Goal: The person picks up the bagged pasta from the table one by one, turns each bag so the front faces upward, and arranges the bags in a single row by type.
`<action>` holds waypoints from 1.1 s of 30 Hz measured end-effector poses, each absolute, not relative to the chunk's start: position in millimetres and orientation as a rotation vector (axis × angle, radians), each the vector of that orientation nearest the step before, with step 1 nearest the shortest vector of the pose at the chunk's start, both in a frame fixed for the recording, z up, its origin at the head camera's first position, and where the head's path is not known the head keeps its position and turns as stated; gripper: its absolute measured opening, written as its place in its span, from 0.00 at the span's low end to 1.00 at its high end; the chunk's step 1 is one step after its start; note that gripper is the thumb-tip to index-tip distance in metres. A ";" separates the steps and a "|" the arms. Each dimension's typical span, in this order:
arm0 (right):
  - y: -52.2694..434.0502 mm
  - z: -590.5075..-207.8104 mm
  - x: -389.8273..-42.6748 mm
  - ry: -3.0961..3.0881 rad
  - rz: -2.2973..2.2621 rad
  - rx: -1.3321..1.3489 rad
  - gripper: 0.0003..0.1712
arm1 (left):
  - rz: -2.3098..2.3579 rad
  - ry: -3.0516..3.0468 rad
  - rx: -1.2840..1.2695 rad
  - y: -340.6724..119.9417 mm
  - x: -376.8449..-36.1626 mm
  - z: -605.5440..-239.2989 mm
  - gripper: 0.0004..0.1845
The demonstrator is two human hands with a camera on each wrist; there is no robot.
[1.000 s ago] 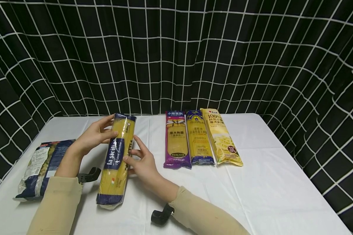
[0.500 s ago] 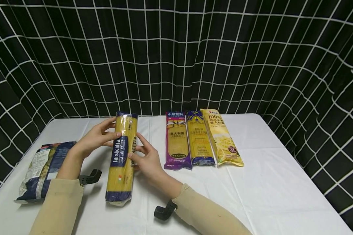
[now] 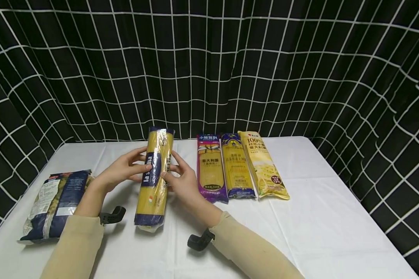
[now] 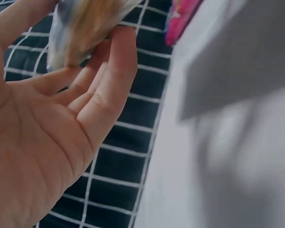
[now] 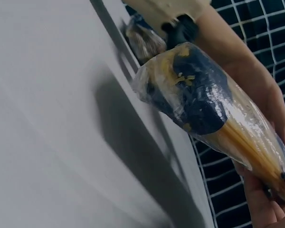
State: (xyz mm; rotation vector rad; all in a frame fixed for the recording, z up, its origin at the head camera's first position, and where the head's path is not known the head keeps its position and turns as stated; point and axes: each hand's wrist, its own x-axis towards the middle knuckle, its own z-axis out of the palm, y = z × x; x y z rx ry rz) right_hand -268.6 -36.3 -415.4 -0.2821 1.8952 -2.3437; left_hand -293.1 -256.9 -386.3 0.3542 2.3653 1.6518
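A long yellow spaghetti pack [image 3: 153, 197] with dark blue ends and a blue label is held between both hands, tilted, its shadow falling on the white cloth in the right wrist view. My left hand [image 3: 123, 170] grips its left side, thumb on the label and fingers behind. From the other side, my right hand [image 3: 186, 181] holds it with the thumb on the front. The left wrist view shows curled fingers [image 4: 107, 95] at the wrapper [image 4: 83, 33]. In the right wrist view the pack's clear, crinkled end [image 5: 180, 85] points toward the camera.
Right of the hands lie a purple spaghetti pack [image 3: 211, 170], a blue-and-yellow spaghetti pack [image 3: 238, 166] and a pale yellow pasta pack [image 3: 264, 166], side by side. A dark blue pasta bag [image 3: 52, 205] lies by the left forearm. Black gridded curtain [image 3: 209, 69] surrounds the white table [image 3: 321, 224].
Both hands have carried the spaghetti pack to the right and slightly away, toward the row of three packs. The other packs stay in place.
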 end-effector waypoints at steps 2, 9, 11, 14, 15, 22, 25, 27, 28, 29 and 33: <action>-33.7 -413.1 -275.2 1.888 -2.357 -0.274 0.44 | 1.675 2.358 0.334 -251.6 -295.2 -390.8 0.42; -21.0 -410.8 -301.4 1.948 -2.339 -0.215 0.38 | 1.873 2.275 0.195 -224.3 -312.5 -405.6 0.41; -17.7 -411.8 -308.5 1.988 -2.317 -0.190 0.36 | 1.889 2.275 0.153 -217.7 -317.9 -407.0 0.40; -12.9 -412.2 -318.5 2.067 -2.268 -0.158 0.34 | 1.885 2.299 0.089 -208.5 -326.0 -406.1 0.40; -11.4 -411.7 -321.8 2.100 -2.245 -0.148 0.33 | 1.876 2.313 0.074 -205.7 -328.5 -405.6 0.40; 1.3 -409.8 -344.2 2.218 -2.140 -0.075 0.29 | 1.846 2.327 0.037 -187.4 -350.1 -403.5 0.38; 6.4 -412.3 -351.1 2.233 -2.104 -0.044 0.29 | 1.823 2.332 0.021 -179.8 -358.3 -404.6 0.37; 9.1 -414.0 -353.5 2.252 -2.069 -0.031 0.29 | 1.803 2.340 0.015 -175.4 -363.2 -406.6 0.37; 10.3 -415.0 -354.2 2.262 -2.055 -0.027 0.30 | 1.797 2.339 0.009 -173.4 -365.5 -407.7 0.36; 11.3 -416.2 -354.8 2.286 -2.034 -0.024 0.30 | 1.791 2.338 0.005 -171.5 -367.6 -409.1 0.36; 13.9 -420.1 -354.5 2.386 -1.972 -0.038 0.31 | 1.799 2.307 -0.007 -165.1 -373.4 -414.6 0.34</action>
